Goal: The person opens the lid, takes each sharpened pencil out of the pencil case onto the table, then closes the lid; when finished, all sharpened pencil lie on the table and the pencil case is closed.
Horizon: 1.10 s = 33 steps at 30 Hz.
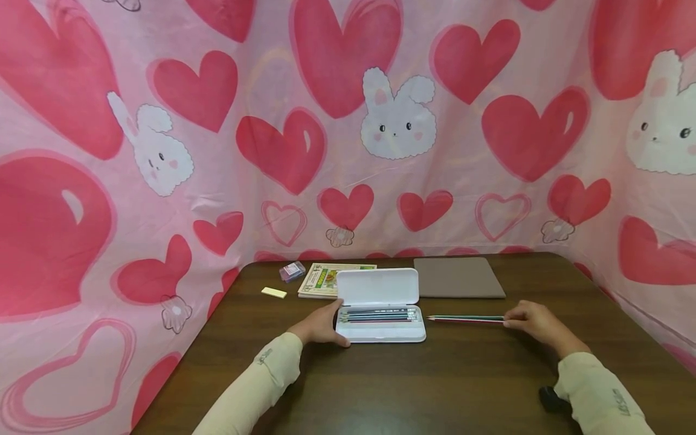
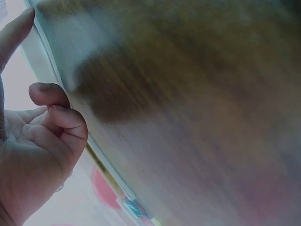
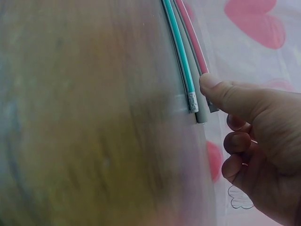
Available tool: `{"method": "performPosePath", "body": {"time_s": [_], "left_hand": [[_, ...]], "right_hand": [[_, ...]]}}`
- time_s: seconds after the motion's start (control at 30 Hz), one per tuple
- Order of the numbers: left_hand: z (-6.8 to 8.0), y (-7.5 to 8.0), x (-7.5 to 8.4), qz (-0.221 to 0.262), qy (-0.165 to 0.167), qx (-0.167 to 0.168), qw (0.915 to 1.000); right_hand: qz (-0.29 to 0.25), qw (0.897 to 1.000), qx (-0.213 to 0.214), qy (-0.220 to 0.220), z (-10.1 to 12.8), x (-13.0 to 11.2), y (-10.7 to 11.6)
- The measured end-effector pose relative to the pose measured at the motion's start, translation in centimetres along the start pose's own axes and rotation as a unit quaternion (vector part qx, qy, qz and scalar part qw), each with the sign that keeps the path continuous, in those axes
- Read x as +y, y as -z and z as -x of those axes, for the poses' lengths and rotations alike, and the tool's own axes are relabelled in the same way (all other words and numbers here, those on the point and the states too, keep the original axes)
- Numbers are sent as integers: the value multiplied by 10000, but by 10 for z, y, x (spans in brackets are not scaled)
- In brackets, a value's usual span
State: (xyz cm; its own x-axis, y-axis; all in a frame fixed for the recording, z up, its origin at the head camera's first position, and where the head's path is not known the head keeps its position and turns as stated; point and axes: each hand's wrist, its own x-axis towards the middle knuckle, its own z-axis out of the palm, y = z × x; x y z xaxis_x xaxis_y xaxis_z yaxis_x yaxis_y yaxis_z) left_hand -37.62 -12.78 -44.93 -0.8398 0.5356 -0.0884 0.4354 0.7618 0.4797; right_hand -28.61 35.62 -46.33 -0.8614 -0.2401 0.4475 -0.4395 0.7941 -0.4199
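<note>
An open white pencil case (image 1: 380,331) lies mid-table with its lid (image 1: 379,286) raised and several pencils (image 1: 377,315) inside. My left hand (image 1: 321,329) holds the case's left end, thumb at the far corner and curled fingers at the near corner. In the left wrist view those fingers (image 2: 56,127) sit curled beside the blurred table. Three pencils (image 1: 467,318) lie side by side on the table right of the case. My right hand (image 1: 535,323) pinches their eraser ends. Up close, the thumb (image 3: 221,92) presses on the red pencil (image 3: 190,35) beside the teal pencil (image 3: 181,56).
Behind the case lie a grey flat notebook (image 1: 459,278), a picture book (image 1: 323,281), a pale yellow eraser (image 1: 273,292) and a small purple box (image 1: 292,271). A black object (image 1: 551,399) sits near my right forearm. Pink heart-print cloth (image 1: 348,151) walls the brown table (image 1: 435,386).
</note>
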Motion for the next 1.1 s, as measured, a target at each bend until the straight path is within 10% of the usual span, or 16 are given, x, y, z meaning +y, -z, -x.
{"method": "performPosePath", "body": {"time_s": [0.43,1.1], "left_hand": [[4,0,2,-33,-64,6,10000],[3,0,1,-11,48,-1,10000]], "right_hand": [[235,9948,-784,-610,0,8,1],[81,9904,-897,-1046,-8,-1,-4]]}}
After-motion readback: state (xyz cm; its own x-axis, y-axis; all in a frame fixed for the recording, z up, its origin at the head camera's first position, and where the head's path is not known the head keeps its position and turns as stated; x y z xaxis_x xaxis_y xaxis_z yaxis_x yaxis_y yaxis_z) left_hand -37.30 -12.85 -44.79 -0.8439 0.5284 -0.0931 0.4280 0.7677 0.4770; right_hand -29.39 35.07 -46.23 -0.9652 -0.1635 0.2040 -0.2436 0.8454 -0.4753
